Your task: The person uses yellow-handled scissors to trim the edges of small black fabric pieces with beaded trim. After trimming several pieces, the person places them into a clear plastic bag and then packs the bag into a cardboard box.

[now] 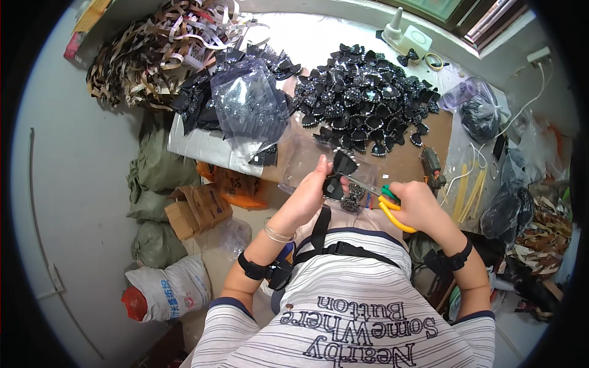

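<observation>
at the near edge of the desk, just in front of the person's chest, the left hand is closed around a black bow, pinching it up off the surface so its loose side faces the blades. the right hand grips yellow-handled scissors, fingers through the loops, with the blades pointing left and reaching the bow; whether they are parted or closed on it is too small to tell. holding the bow raised between both hands likely keeps the cut clear of the other pieces. a clear plastic bag lies right under the hands, close enough to take finished pieces. farther back a large heap of black bows covers the desk within easy reach, and to the far left sits another clear bag of bows beside a tangle of brown ribbon strips. a glue gun rests to the right, near yellow glue sticks
</observation>
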Demonstrator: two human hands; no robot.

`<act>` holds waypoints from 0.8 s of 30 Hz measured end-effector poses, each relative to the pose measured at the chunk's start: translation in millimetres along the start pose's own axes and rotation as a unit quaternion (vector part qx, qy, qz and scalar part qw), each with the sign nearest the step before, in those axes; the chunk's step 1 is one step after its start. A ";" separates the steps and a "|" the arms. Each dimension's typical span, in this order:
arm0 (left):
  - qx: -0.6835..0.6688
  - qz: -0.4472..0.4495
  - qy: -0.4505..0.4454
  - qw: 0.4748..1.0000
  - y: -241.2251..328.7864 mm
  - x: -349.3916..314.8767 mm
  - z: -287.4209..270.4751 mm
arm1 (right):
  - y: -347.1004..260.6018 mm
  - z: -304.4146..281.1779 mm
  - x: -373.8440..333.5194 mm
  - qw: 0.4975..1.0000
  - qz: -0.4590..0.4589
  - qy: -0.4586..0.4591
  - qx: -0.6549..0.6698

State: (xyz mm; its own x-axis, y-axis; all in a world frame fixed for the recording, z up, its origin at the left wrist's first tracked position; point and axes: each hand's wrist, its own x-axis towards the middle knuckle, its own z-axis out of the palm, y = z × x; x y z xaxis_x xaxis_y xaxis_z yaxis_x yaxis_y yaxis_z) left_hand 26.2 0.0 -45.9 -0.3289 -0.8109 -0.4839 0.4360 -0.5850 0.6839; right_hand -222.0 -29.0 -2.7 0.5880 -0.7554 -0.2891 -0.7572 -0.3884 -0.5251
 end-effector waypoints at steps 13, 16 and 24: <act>-0.214 0.023 0.040 0.976 -13.0 -32.6 -8.9 | -18.2 11.9 8.5 0.947 0.003 -0.245 0.209; -0.233 0.029 0.000 0.972 -16.9 -39.6 -9.6 | -20.2 6.7 9.4 0.925 0.020 -0.285 0.251; -0.199 0.067 -0.029 0.977 -12.3 -54.6 0.6 | -33.1 -9.7 13.4 0.897 0.018 -0.336 0.287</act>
State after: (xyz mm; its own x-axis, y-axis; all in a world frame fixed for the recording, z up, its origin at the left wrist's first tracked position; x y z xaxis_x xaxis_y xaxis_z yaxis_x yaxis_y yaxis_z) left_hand 38.3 51.5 -27.6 -0.2891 -0.8848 -0.3655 0.7662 -0.4427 0.4657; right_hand -191.8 -31.4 18.6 0.7515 -0.1982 -0.6293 -0.6207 0.1111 -0.7762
